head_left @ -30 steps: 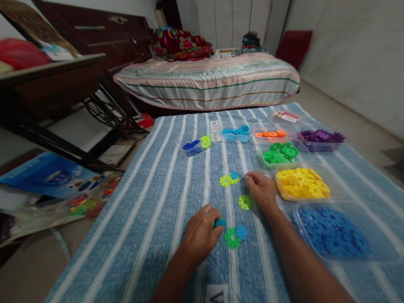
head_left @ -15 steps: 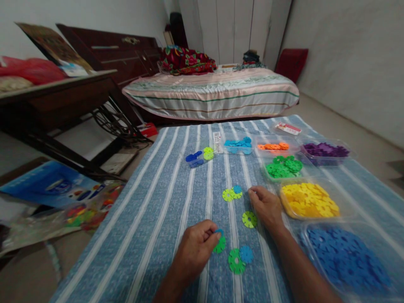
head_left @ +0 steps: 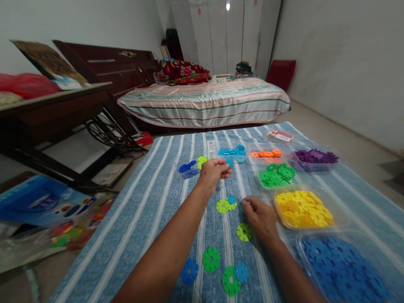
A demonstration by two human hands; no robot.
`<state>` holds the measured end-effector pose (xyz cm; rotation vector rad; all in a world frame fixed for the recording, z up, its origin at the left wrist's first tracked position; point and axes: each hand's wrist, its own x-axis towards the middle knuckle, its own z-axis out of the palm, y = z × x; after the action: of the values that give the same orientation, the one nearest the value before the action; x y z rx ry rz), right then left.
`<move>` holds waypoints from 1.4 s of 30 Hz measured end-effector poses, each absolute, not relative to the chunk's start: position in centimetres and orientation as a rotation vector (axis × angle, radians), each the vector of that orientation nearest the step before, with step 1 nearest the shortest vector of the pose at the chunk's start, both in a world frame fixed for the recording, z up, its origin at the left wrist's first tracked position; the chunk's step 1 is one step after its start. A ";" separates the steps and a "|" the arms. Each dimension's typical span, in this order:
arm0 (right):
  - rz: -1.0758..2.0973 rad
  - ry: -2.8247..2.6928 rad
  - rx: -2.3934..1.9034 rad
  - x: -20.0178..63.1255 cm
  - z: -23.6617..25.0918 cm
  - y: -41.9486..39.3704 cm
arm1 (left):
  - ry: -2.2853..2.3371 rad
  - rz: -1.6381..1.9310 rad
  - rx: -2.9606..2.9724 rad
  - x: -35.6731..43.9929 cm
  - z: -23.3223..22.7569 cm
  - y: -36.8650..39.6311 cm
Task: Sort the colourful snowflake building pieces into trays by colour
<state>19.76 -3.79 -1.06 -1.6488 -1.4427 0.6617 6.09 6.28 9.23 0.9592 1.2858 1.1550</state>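
Seven loose discs (head_left: 211, 259) dot the cloth; left hand (head_left: 213, 173) pinches apparently one light-blue disc (head_left: 229, 163), right hand (head_left: 260, 217) curled.

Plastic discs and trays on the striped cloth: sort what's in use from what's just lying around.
In use: left hand pinching light blue disc; right hand beside lime disc; light blue tray; yellow tray.

Lying about: bed; wooden table; blue box.

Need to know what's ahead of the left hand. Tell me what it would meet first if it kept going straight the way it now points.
The left hand, pinching a light blue disc, points forward and slightly right. First in that line looks to be the clear tray of light blue discs just beyond it, though depth is hard to judge.
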 end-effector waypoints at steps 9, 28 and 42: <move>0.644 -1.434 -1.645 19.7 -0.9 -3.7 | 1.418 1.011 1.122 6.6 9.2 8.6; 0.649 -1.416 -1.655 20.7 -1.0 -4.1 | 1.761 0.027 1.688 -5.6 7.7 -11.9; 0.586 -1.451 -1.647 20.5 -0.6 -3.9 | 1.683 0.185 1.529 -3.2 8.1 -12.0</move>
<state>20.48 -3.87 -0.57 -1.6474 -1.4511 0.5857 -3.16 -12.00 8.06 1.5289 1.6831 0.1851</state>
